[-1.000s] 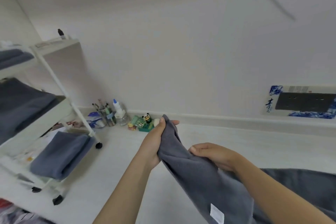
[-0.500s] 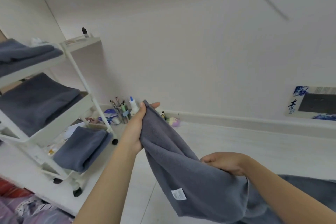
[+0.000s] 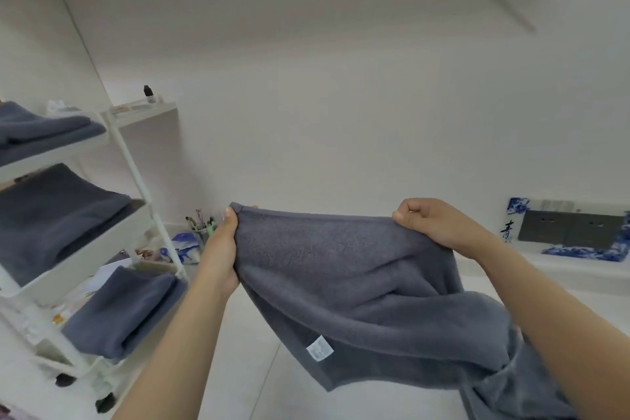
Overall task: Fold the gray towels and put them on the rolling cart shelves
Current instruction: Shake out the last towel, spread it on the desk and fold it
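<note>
At the left of the frame I see the white rolling cart [image 3: 136,181] with folded gray towels [image 3: 58,218] on its shelves, my left hand [image 3: 220,249] pinching one corner of the gray towel [image 3: 358,280] mid-frame, my right hand [image 3: 433,225] gripping its top edge, cloth sagging toward lower right.

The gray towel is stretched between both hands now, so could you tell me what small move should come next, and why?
Probably bring the left hand across to the right hand, folding the towel in half. Both hands pinch its top edge, which is spread out, while the rest hangs loose and unfolded.
</note>
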A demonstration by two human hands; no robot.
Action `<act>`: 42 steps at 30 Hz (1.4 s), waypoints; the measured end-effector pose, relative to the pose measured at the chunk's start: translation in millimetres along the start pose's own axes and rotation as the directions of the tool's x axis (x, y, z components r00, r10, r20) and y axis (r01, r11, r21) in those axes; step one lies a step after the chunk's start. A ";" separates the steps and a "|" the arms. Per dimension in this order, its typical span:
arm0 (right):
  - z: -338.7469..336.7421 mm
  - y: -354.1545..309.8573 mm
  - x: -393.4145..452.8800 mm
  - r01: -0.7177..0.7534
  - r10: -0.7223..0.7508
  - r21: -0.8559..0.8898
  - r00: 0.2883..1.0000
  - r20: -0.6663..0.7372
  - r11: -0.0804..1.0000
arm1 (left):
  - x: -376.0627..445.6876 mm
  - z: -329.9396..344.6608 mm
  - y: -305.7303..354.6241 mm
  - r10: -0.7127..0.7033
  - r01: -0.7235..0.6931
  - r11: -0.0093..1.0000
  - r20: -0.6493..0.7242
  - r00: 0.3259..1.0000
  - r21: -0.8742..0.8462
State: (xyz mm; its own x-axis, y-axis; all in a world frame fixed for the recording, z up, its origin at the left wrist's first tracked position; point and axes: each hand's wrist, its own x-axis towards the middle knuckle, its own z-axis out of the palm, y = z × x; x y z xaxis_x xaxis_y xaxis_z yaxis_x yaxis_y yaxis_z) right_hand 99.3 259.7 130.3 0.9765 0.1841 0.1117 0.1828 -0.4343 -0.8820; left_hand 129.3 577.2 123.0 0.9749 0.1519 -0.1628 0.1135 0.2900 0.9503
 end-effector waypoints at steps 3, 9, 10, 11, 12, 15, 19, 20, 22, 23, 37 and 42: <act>-28.6 -24.5 -2.7 -0.024 0.049 -0.298 0.996 0.076 0.954 | -2.5 15.1 8.2 0.060 -0.060 0.998 -0.004 0.998 0.013; -52.1 -30.7 -24.3 -0.104 0.241 -0.448 0.935 0.260 0.888 | -6.0 26.1 21.3 0.182 -0.177 0.980 -0.059 0.981 0.091; -55.3 -27.2 -27.8 -0.084 0.204 -0.399 0.942 0.268 0.913 | -8.3 27.3 23.3 0.207 -0.197 0.974 -0.075 0.976 0.115; -58.2 -24.8 -32.4 -0.069 0.168 -0.331 0.945 0.281 0.941 | -10.4 28.2 24.9 0.246 -0.231 0.962 -0.090 0.965 0.146; -60.1 -24.6 -37.8 -0.061 0.135 -0.246 0.945 0.297 0.967 | -13.2 28.2 26.8 0.295 -0.274 0.944 -0.099 0.950 0.183; -60.4 -31.5 -54.4 -0.022 0.020 0.000 0.922 0.387 1.000 | -15.1 23.6 34.2 0.409 -0.366 0.891 -0.125 0.904 0.268; -58.3 -33.1 -58.1 0.013 -0.091 0.200 0.917 0.388 0.980 | -14.9 14.8 42.6 0.430 -0.377 0.880 -0.150 0.890 0.289; -58.2 -31.6 -55.6 0.004 -0.087 0.214 0.922 0.378 0.977 | -15.0 13.2 43.9 0.428 -0.374 0.880 -0.148 0.891 0.293; -54.8 -28.2 -48.1 -0.032 -0.054 0.227 0.930 0.363 0.973 | -9.0 8.4 41.8 0.414 -0.361 0.881 -0.131 0.901 0.305; -52.2 -24.9 -42.9 -0.053 -0.025 0.210 0.935 0.355 0.976 | -3.3 6.5 38.3 0.397 -0.344 0.884 -0.119 0.910 0.316; 60.2 201.7 64.6 -0.408 0.355 -0.500 0.913 -0.203 0.764 | 154.0 -8.4 -170.7 0.063 0.020 0.655 -0.081 0.995 0.756; 120.2 238.6 32.7 -0.350 0.420 -0.562 0.908 -0.006 0.749 | 121.9 -15.2 -245.3 0.061 -0.147 0.370 0.134 0.989 0.918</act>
State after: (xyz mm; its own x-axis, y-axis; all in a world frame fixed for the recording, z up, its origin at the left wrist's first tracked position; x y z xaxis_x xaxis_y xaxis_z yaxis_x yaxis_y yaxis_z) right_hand 161.1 268.1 -131.5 0.9636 -0.0202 -0.2665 -0.1411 -0.8854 -0.4429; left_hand 217.3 538.9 -134.0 0.9968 0.0416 -0.0680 0.0748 -0.7820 0.6188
